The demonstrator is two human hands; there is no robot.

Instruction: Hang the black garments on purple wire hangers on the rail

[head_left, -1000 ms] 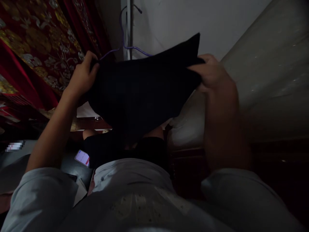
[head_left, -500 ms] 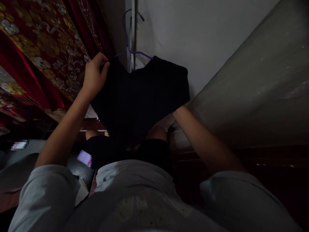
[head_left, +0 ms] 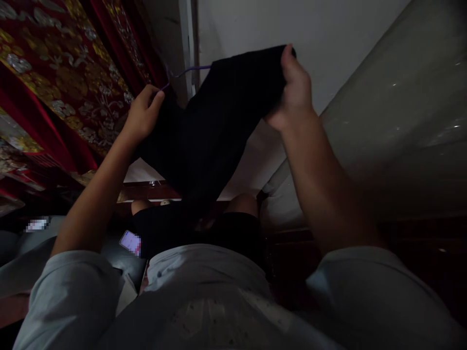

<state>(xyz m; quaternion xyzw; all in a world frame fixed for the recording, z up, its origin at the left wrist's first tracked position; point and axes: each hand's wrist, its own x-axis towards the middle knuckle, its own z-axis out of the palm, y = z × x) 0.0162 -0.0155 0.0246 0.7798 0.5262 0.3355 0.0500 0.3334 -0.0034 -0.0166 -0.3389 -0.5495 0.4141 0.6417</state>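
Note:
A black garment, looking like a shirt with a V-shaped neck opening (head_left: 219,116), is stretched between my hands in front of my knees. Part of a thin purple clothes hanger (head_left: 197,67) shows above its neckline; the rest is under the cloth or lost in the dark. My left hand (head_left: 141,114) pinches the garment's left shoulder by the hanger's arm. At the upper right corner, my right hand (head_left: 297,95) is closed on the cloth with its thumb on top; its other fingers are hidden behind the fabric.
A red curtain with gold and silver embroidery (head_left: 69,63) hangs at the left. Ahead is a pale wall (head_left: 248,29), with a greyish covered surface (head_left: 394,131) sloping along the right. A lit phone (head_left: 129,242) lies by my left thigh.
My right hand has come out from under the garment and risen to its upper right corner, lifting that side. The hanger has tipped left, and its hook no longer shows clearly.

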